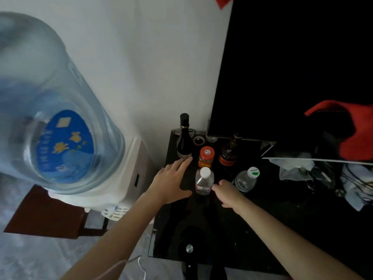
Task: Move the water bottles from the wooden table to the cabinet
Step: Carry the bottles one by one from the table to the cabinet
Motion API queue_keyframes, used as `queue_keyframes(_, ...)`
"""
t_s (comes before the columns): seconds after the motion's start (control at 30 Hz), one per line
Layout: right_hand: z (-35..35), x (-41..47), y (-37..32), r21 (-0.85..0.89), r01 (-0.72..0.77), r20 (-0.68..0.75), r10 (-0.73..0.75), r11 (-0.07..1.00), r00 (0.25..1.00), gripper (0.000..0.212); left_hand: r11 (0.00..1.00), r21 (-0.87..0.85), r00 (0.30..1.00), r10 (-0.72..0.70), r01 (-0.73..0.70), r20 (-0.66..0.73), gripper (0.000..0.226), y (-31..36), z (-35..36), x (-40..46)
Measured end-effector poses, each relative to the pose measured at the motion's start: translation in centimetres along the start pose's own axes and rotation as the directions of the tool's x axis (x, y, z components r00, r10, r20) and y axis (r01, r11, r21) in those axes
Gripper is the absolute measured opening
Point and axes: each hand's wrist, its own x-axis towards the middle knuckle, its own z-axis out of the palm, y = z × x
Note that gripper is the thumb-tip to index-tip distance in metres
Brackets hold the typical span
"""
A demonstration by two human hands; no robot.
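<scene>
from the head view, both your forearms reach forward over the black glossy cabinet top (pixel 252 219). your left hand (pixel 171 181) lies palm down with fingers spread and released, its fingertips near the base of a dark wine bottle (pixel 184 138), its thumb pointing toward the white-capped water bottle (pixel 204 181). your right hand (pixel 227 194) is open too, fingers loosely extended, its thumb tip just beside that bottle's right side; neither hand grips it. the bottle stands upright between your two hands. a second water bottle (pixel 246 178), with a green-marked cap, stands just right of your right hand. behind them sit an orange-lidded jar (pixel 206 157) and a brown bottle (pixel 229 152). a water dispenser jug (pixel 50 110) fills the left.
</scene>
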Motion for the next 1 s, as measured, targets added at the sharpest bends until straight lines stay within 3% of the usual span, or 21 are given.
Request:
queue_keyframes(0.13,-2.0,-4.4,-1.7,-0.414,0.296,-0.065,-0.352,0.861,0.934,0.023,0.986,0.124,0.989,-0.100,0.114,-0.112,0.096,0.9,-1.7,-3.5)
queue_keyframes(0.23,-3.1,-7.1,-3.6,-0.612,0.404,-0.145,-0.599,0.680,0.788,0.035,0.970,0.118,0.964,-0.186,0.211,-0.191,0.090,1.8,-2.8,-5.7)
queue_keyframes(0.33,-3.3,-9.1,-5.3,-0.716,0.480,-0.052,-0.725,0.506,0.686,0.058,0.943,0.108,0.921,-0.274,0.313,-0.276,0.086,3.0,-3.8,-8.1)
queue_keyframes(0.5,-2.3,-10.9,-6.2,-0.827,0.513,0.173,-0.765,0.229,0.620,0.076,0.880,0.040,0.837,-0.435,0.473,-0.331,0.104,5.0,-3.4,-12.6)
queue_keyframes(0.6,-1.1,-11.5,-5.7,-0.841,0.525,0.272,-0.733,0.134,0.624,0.079,0.835,-0.006,0.784,-0.520,0.551,-0.340,0.095,5.7,-1.8,-15.3)
queue_keyframes(0.77,2.4,-14.4,-4.4,-0.782,0.623,0.432,-0.717,0.004,0.547,0.078,0.736,-0.065,0.681,-0.652,0.673,-0.333,0.091,7.0,1.5,-21.1)
queue_keyframes(0.87,5.4,-17.3,-3.6,-0.722,0.683,0.539,-0.710,-0.113,0.452,0.076,0.651,-0.132,0.588,-0.741,0.748,-0.323,0.080,7.2,3.2,-25.6)
queue_keyframes(1.0,10.2,-21.1,-2.3,-0.633,0.729,0.656,-0.682,-0.261,0.324,0.074,0.524,-0.213,0.454,-0.837,0.825,-0.305,0.090,8.0,5.2,-32.1)
